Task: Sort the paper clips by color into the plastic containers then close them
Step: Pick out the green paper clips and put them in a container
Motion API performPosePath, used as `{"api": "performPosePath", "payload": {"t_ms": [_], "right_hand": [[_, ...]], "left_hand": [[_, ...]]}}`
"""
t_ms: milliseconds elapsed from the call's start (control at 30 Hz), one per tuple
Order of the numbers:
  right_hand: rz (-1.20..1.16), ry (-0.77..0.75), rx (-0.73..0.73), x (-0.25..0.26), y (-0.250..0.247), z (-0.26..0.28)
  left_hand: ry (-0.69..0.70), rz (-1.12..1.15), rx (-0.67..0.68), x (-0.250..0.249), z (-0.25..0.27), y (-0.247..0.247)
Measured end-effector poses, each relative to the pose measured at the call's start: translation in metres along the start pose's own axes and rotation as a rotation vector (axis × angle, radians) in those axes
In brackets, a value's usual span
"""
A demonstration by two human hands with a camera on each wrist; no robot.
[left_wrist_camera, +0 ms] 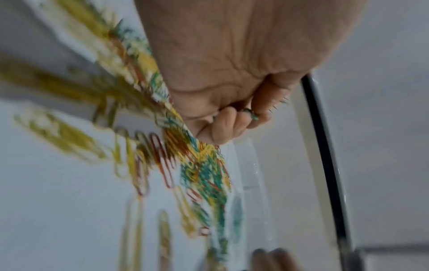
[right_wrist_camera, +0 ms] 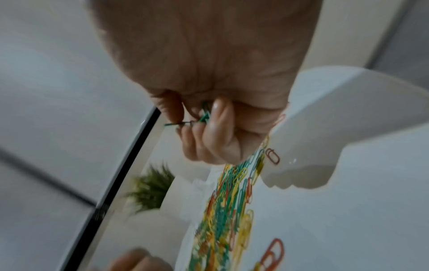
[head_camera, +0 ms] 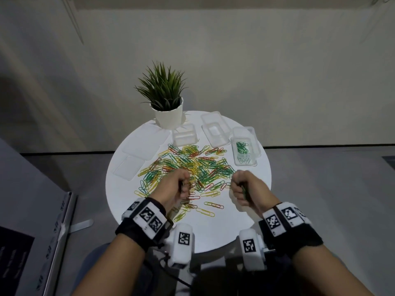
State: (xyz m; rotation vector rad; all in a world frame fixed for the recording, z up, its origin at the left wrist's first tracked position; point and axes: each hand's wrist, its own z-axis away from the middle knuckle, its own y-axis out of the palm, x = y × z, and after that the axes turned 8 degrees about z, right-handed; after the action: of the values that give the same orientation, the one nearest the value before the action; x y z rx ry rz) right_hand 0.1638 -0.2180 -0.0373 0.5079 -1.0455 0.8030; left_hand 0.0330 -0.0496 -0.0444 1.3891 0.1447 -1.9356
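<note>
A pile of green, yellow and red paper clips covers the middle of the round white table. Three clear plastic containers stand behind it: one at the left, one in the middle, and one at the right holding green clips. My left hand hovers over the pile's near edge, fingers curled round green clips. My right hand is right of the pile, its fist gripping green clips.
A potted green plant stands at the table's back edge. Clear lids lie flat on the left side of the table. A grey box sits on the floor at the left.
</note>
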Motion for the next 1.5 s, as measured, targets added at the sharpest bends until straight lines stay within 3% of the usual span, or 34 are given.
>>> {"api": "performPosePath", "payload": {"t_ms": [67,167,233,367,467,567,667,800,1000,1067,1133,1200,1300,1333,1433,1500], "right_hand": [[-0.340,-0.007,0.042,0.001,-0.008,0.003],[-0.354,0.021,-0.022,-0.005,-0.011,-0.001],[-0.147,0.039,-0.133,-0.007,-0.011,-0.004],[0.612,-0.160,-0.314,-0.018,-0.016,-0.009],[0.836,-0.204,-0.322,-0.019,-0.018,-0.007],[0.941,-0.208,-0.340,-0.015,-0.020,-0.007],[1.067,-0.193,-0.367,-0.008,-0.022,-0.014],[1.221,-0.112,-0.351,-0.004,-0.013,-0.028],[1.374,-0.003,-0.221,-0.005,-0.002,-0.036],[1.342,-0.001,-0.191,-0.007,-0.002,-0.036],[1.111,-0.017,-0.181,-0.004,-0.006,-0.031],[0.706,-0.012,-0.208,0.002,-0.013,-0.021],[-0.141,0.070,-0.233,0.007,-0.021,-0.004],[-0.284,0.071,-0.221,0.006,-0.025,0.000],[-0.271,0.068,-0.254,0.004,-0.033,-0.003],[0.145,0.036,-0.340,0.001,-0.035,-0.009]], "left_hand": [[-0.077,0.344,0.028,-0.003,-0.001,0.004],[-0.149,0.310,0.071,-0.004,-0.003,0.016],[-0.122,0.002,0.066,-0.002,-0.004,0.028],[0.234,-1.054,0.140,0.012,-0.010,0.043],[0.269,-1.340,0.153,0.018,-0.010,0.038],[0.233,-1.409,0.073,0.018,-0.004,0.024],[0.282,-1.407,0.032,0.011,-0.003,0.026],[0.352,-1.291,0.050,0.003,-0.022,0.054],[0.250,-1.430,0.087,0.011,-0.040,0.070],[0.217,-1.405,0.083,0.013,-0.040,0.063],[0.197,-1.343,0.081,0.015,-0.038,0.053],[0.189,-1.264,0.073,0.017,-0.035,0.044],[0.167,-1.190,0.048,0.019,-0.032,0.036],[0.160,-1.177,0.040,0.020,-0.031,0.035],[0.139,-1.153,0.039,0.019,-0.030,0.032],[0.123,-1.155,0.059,0.017,-0.030,0.029]]}}
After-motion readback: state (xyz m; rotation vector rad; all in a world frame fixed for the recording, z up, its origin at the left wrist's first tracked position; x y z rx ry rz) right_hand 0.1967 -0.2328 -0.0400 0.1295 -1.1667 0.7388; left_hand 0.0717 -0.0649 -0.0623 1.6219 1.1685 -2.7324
